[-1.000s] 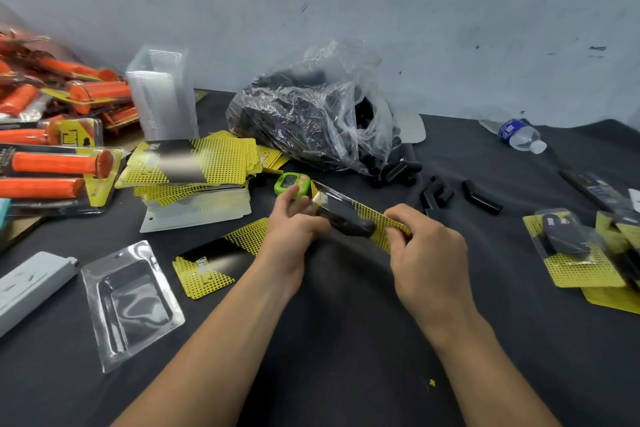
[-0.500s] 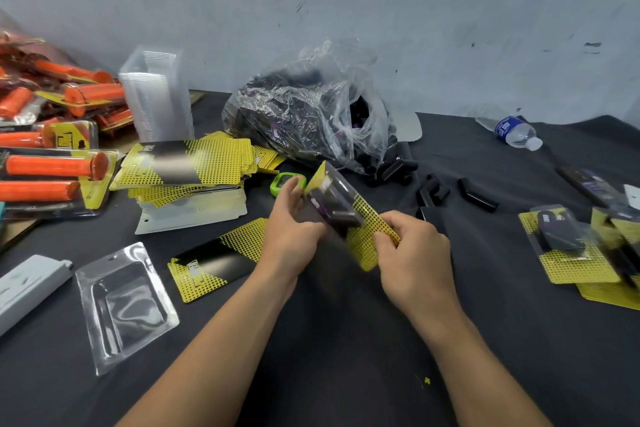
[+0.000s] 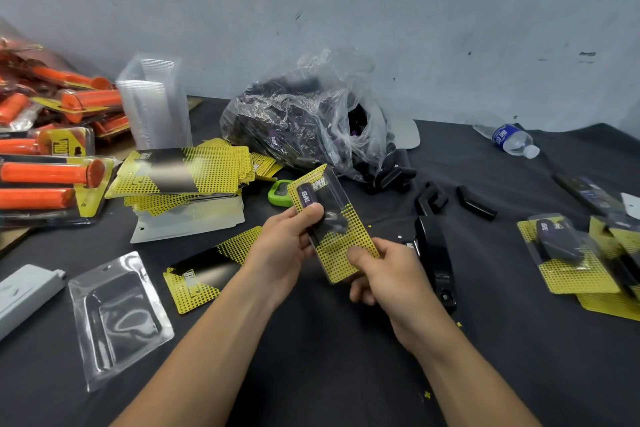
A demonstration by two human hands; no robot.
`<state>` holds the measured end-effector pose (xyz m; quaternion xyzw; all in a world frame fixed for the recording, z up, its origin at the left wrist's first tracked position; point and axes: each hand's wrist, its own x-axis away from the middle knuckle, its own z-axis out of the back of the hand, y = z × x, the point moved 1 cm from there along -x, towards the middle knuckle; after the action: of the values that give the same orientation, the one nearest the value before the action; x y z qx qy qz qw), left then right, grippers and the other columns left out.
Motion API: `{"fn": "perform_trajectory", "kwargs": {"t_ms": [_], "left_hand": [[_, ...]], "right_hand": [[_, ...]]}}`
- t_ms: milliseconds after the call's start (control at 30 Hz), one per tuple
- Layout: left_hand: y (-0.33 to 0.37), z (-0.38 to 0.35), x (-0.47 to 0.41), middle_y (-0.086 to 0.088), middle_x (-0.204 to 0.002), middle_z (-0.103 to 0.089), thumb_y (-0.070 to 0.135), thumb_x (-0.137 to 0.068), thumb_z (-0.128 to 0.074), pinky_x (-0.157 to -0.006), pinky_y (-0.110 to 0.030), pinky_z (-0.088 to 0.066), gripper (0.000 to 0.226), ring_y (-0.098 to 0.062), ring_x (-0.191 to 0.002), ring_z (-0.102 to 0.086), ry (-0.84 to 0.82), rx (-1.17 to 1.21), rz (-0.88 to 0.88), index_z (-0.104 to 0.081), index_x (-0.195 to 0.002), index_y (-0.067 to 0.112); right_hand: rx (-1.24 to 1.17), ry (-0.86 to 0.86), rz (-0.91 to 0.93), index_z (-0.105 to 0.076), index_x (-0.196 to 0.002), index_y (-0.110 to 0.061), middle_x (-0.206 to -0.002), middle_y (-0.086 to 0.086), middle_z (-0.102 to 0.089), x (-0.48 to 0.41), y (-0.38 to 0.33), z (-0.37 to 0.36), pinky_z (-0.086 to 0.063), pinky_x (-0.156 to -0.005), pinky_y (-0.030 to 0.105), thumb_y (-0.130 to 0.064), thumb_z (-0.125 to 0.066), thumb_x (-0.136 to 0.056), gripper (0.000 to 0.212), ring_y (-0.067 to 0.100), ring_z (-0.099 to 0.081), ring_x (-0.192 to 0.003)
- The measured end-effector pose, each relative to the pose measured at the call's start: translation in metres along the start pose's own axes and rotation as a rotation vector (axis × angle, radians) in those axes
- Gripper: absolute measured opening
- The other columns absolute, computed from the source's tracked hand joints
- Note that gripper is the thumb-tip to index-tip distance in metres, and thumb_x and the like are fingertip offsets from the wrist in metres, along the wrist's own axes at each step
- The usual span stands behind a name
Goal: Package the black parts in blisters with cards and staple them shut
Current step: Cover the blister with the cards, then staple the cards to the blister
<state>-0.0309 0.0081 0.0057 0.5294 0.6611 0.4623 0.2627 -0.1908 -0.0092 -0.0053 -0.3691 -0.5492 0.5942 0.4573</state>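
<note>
Far left, orange-handled packs (image 3: 52, 173) heaped out of the working area. Beside them a tall stack of clear shells (image 3: 152, 104) and a pile of yellow cards (image 3: 187, 170), likely kept near as supply. Nearer, one empty shell (image 3: 117, 315) and one loose card (image 3: 207, 270) lying flat, apparently ready for a later round.

Centre, above the cloth (image 3: 329, 374): filled pack (image 3: 341, 253) tilted up, black part (image 3: 306, 196) inside under the clear cover. Left hand (image 3: 287, 246) clamped on its upper end, thumb pressing over the part, probably keeping cover and card together. Right hand (image 3: 391, 274) pinching the lower corner, fingers curled beneath.

Just right of that hand, black stapler (image 3: 434, 253) on the cloth, close for the closing step; nothing lying between. Behind, a plastic bag (image 3: 304, 114) of parts, with a few loose parts (image 3: 474, 206) spilled beside. Far right, finished packs (image 3: 568, 253) and a water bottle (image 3: 512, 140).
</note>
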Motion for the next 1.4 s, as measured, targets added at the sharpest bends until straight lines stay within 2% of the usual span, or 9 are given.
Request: {"fn": "perform_trajectory", "kwargs": {"t_ms": [300,467,667,800,900,1000,1133,1267,1400], "left_hand": [[0.001,0.0,0.0,-0.013,-0.102,-0.079,0.012,-0.095,-0.067,-0.085,-0.038,-0.06,0.015,-0.021,-0.088,-0.076,-0.02,-0.066,-0.065,-0.072,-0.107,0.007],[-0.001,-0.002,0.001,-0.007,-0.094,-0.079,0.018,-0.098,-0.066,-0.064,-0.027,-0.06,0.012,-0.016,-0.082,-0.076,-0.016,-0.077,-0.027,-0.07,-0.108,0.011],[-0.004,-0.007,0.003,-0.014,-0.103,-0.079,0.025,-0.098,-0.066,-0.07,-0.031,-0.063,0.022,-0.025,-0.089,-0.076,-0.062,-0.027,0.022,-0.071,-0.11,0.008],[-0.003,-0.004,0.002,-0.015,-0.102,-0.078,0.013,-0.096,-0.067,-0.077,-0.036,-0.063,0.013,-0.027,-0.091,-0.075,-0.002,-0.032,-0.033,-0.071,-0.107,0.007],[0.0,-0.001,0.0,-0.013,-0.099,-0.079,0.012,-0.097,-0.067,-0.076,-0.035,-0.063,0.016,-0.025,-0.088,-0.076,0.047,-0.021,-0.029,-0.07,-0.111,0.006],[0.001,0.0,-0.001,-0.008,-0.088,-0.079,0.009,-0.098,-0.066,-0.066,-0.029,-0.063,0.009,-0.02,-0.082,-0.078,0.076,-0.032,-0.04,-0.07,-0.106,0.006],[0.001,0.0,-0.003,-0.006,-0.087,-0.079,0.009,-0.097,-0.067,-0.064,-0.027,-0.062,0.006,-0.019,-0.08,-0.078,0.093,-0.069,-0.057,-0.071,-0.102,0.008],[0.001,-0.001,-0.004,-0.008,-0.092,-0.08,0.009,-0.097,-0.068,-0.073,-0.031,-0.063,0.006,-0.02,-0.086,-0.078,0.115,-0.058,-0.082,-0.072,-0.102,0.01],[0.003,0.004,-0.006,-0.004,-0.09,-0.078,0.012,-0.097,-0.067,-0.08,-0.035,-0.06,0.006,-0.017,-0.084,-0.075,0.146,-0.047,-0.126,-0.072,-0.101,0.013]], "right_hand": [[-0.131,-0.081,-0.097,-0.063,-0.09,0.005,-0.061,0.014,-0.066,0.0,0.003,-0.007,-0.034,-0.038,0.023,0.003,-0.05,-0.103,0.019,0.018,-0.056,-0.043],[-0.122,-0.108,-0.076,-0.067,-0.091,0.004,-0.066,0.015,-0.068,-0.001,0.004,-0.004,-0.04,-0.041,0.022,0.007,-0.052,-0.1,0.018,0.019,-0.059,-0.048],[-0.163,-0.044,-0.065,-0.07,-0.094,0.001,-0.066,0.012,-0.07,0.0,0.002,-0.005,-0.044,-0.043,0.023,0.006,-0.053,-0.1,0.018,0.018,-0.061,-0.05],[0.254,-0.124,0.029,-0.072,-0.099,-0.015,-0.076,0.005,-0.076,0.006,-0.01,0.008,-0.058,-0.059,0.033,-0.016,-0.066,-0.096,0.006,0.018,-0.069,-0.057],[0.648,0.244,0.292,-0.07,-0.11,-0.028,-0.068,-0.013,-0.069,0.011,-0.027,0.031,-0.044,-0.064,0.013,-0.052,-0.065,-0.091,0.031,0.005,-0.064,-0.066],[0.663,0.685,0.339,-0.065,-0.092,-0.025,-0.069,-0.01,-0.066,0.009,-0.038,0.06,-0.035,-0.069,0.032,-0.054,-0.054,-0.096,0.031,0.018,-0.062,-0.078],[0.79,0.35,-0.183,-0.056,-0.129,-0.016,-0.125,0.011,-0.066,-0.006,-0.015,0.071,-0.037,-0.082,0.04,-0.068,-0.034,-0.1,0.064,0.036,-0.057,-0.12],[0.833,0.18,-0.157,-0.051,-0.138,-0.019,-0.134,0.012,-0.06,-0.006,-0.015,0.061,-0.045,-0.099,0.046,-0.071,-0.025,-0.099,0.071,0.036,-0.055,-0.124],[0.903,0.076,-0.058,-0.013,-0.162,-0.033,-0.149,0.008,-0.046,0.006,-0.016,0.042,-0.041,-0.104,0.046,-0.066,-0.047,-0.097,0.08,0.033,-0.048,-0.135]]}}
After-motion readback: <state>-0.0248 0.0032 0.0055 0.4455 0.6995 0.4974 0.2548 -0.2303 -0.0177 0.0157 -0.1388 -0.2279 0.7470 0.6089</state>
